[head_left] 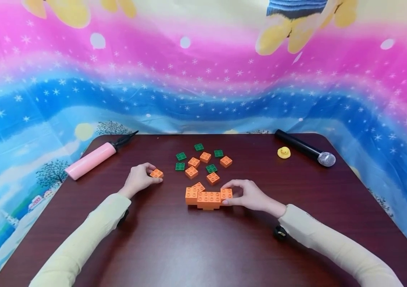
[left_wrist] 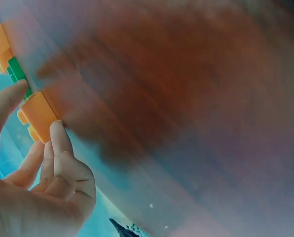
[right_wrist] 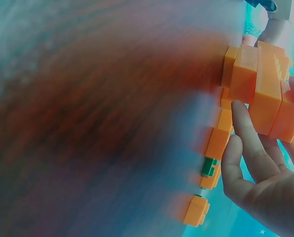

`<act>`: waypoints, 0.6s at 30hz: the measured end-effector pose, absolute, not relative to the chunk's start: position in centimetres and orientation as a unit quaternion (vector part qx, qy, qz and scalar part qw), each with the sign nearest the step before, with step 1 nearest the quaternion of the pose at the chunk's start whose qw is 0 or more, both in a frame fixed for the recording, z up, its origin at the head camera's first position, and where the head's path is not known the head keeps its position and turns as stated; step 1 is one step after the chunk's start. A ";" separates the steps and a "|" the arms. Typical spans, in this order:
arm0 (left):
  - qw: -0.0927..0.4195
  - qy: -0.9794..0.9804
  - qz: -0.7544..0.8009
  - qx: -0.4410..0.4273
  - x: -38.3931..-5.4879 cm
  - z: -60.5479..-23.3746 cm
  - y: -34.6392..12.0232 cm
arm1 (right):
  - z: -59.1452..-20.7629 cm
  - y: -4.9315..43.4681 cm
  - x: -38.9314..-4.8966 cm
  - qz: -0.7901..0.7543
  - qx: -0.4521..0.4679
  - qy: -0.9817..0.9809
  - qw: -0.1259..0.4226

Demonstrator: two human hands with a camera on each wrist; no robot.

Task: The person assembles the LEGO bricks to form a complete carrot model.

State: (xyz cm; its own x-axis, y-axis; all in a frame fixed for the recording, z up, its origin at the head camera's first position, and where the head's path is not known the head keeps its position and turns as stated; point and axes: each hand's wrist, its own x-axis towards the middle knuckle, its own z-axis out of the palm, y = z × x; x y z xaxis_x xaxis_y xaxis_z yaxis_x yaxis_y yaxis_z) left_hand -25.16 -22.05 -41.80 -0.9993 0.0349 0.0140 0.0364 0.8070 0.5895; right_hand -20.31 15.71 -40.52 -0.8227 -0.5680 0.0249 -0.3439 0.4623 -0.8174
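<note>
**Orange brick [head_left: 156, 173] at left, orange build [head_left: 209, 197] near centre, each in a grip**

At far left a pink pump [head_left: 91, 160] lies slantwise on the tabletop [head_left: 174, 247], its black nozzle pointing to the back. Right of it, the left hand [head_left: 140, 179] pinches the orange brick between thumb and fingers, studs upward, well apart from the build.

Next comes a loose scatter of small bricks: five green bricks [head_left: 179, 166] lie among orange ones, mostly toward the back. The build stands in front of them, between the two hands and closer to the right one. It is a row of joined orange bricks with a narrower part showing beneath its middle. One loose brick [head_left: 199, 186] sits just behind it, partly hidden.

The right hand [head_left: 253, 195] grips the right end of the build, thumb on the near side and fingers on the far side.

Farther right, toward the back, sit a yellow duck [head_left: 284, 152] and, just beside it, a black microphone [head_left: 301, 146], its silver head toward the right.
</note>
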 end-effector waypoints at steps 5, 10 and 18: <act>0.008 -0.948 -0.318 -0.022 -25.0 -41.9 -21.8 | -40.5 15.7 -20.2 -0.444 -0.270 0.845 0.127; 0.017 -0.944 -0.326 -0.035 -24.6 -41.7 -20.9 | -40.3 15.6 -20.3 -0.443 -0.271 0.845 0.128; 0.033 -0.928 -0.364 -0.072 -23.6 -40.1 -17.8 | -40.2 15.6 -20.3 -0.443 -0.275 0.843 0.129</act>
